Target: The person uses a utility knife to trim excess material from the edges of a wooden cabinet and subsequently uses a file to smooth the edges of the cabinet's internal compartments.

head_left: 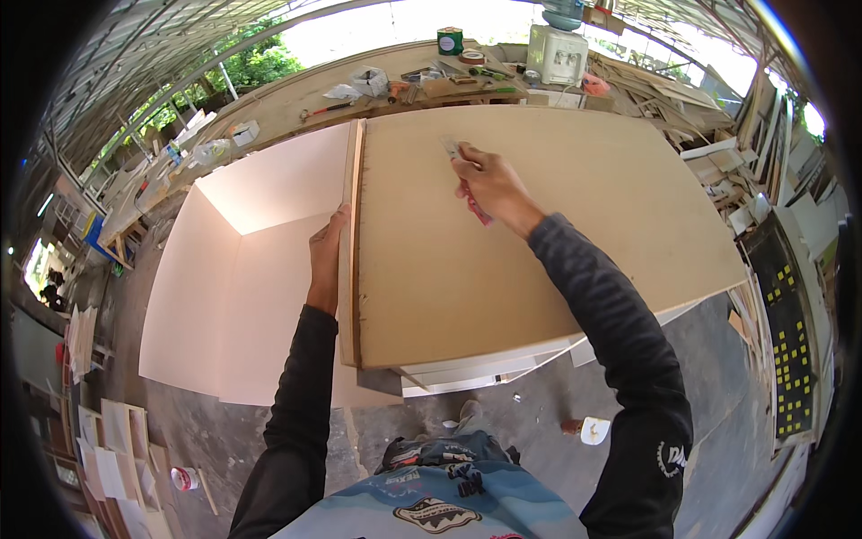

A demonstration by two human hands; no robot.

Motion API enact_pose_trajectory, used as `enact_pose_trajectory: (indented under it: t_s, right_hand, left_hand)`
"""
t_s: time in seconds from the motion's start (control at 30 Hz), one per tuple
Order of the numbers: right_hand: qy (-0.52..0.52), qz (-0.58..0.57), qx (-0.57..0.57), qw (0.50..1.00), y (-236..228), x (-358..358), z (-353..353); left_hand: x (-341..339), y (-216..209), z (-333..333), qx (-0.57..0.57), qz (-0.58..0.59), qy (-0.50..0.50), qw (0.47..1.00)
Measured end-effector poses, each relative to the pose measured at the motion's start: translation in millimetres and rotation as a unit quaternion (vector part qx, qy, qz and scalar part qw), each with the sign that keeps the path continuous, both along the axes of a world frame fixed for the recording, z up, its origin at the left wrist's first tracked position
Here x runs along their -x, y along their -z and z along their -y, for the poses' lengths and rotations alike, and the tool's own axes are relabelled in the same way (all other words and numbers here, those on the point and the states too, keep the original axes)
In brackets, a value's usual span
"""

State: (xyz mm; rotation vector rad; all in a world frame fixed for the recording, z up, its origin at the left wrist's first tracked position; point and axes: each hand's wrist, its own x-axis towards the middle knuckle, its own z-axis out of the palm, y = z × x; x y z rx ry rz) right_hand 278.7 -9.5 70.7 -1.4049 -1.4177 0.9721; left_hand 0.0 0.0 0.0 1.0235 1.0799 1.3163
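A large wooden cabinet lies in front of me with a bare tan panel facing up. My right hand is closed around a small hand tool with a red handle. Its pale, flat tip is over the far left part of the panel; I cannot tell whether it touches. My left hand grips the cabinet's raised left edge, with some of its fingers hidden. To the left of that edge stands a white-lined open box section.
Behind the cabinet, a long workbench carries tools, a green can and a water dispenser. Wood offcuts pile up at the far right. On the floor are a white-topped container and a small tub.
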Motion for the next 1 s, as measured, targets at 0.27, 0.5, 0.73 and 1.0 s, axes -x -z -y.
enact_pose_trajectory:
  t_s: [0.27,0.5,0.73,1.0]
  right_hand:
    - [-0.060,-0.100,0.033,0.993,-7,23,-104]
    - [-0.002,-0.051,0.007,0.999,7,63,-156]
    - [-0.039,0.174,0.038,0.983,8,79,-204]
    - [0.037,0.171,0.056,0.983,-5,93,-198]
  left_hand:
    - [-15,-40,-29,0.028,-0.008,0.017,0.999]
    - [-18,-23,-38,0.043,0.001,-0.008,0.999]
    - [-30,-23,-39,0.018,0.018,-0.006,1.000]
    - [-22,-25,-35,0.057,-0.001,-0.018,0.998]
